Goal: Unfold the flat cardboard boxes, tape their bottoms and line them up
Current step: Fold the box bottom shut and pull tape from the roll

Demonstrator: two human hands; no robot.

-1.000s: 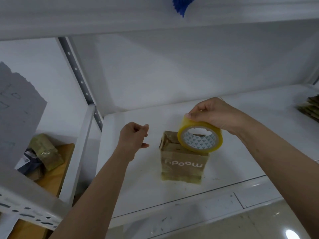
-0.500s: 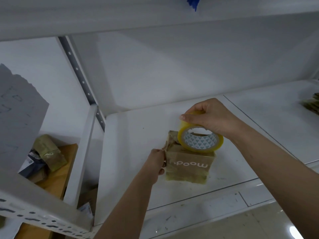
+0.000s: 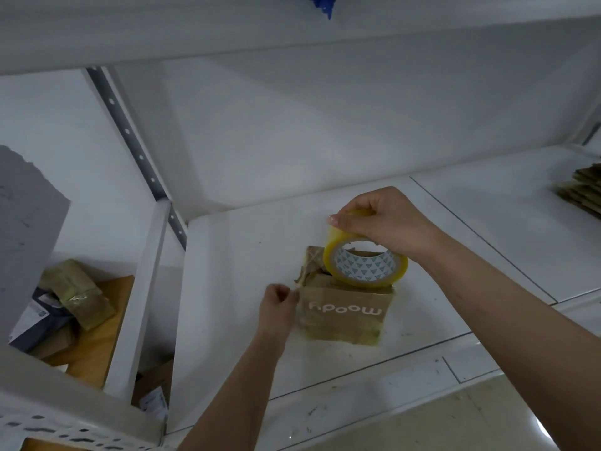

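A small brown cardboard box (image 3: pixel 344 315) printed "moody" upside down stands on the white shelf (image 3: pixel 227 288). Its side flap sticks up at the left. A yellow roll of clear tape (image 3: pixel 366 263) rests on the box's top edge, and my right hand (image 3: pixel 379 222) grips the roll from above. My left hand (image 3: pixel 278 307) is at the box's left upper corner, with thumb and fingers pinching the tape end or flap edge there.
A stack of flat cardboard boxes (image 3: pixel 582 190) lies at the far right of the shelf. To the left, beyond the shelf post (image 3: pixel 140 157), taped parcels (image 3: pixel 76 294) lie on a wooden surface. Another shelf board hangs overhead.
My left hand came down from mid-air to the box's left corner and pinched there. The tape roll stayed on the box under my right hand.
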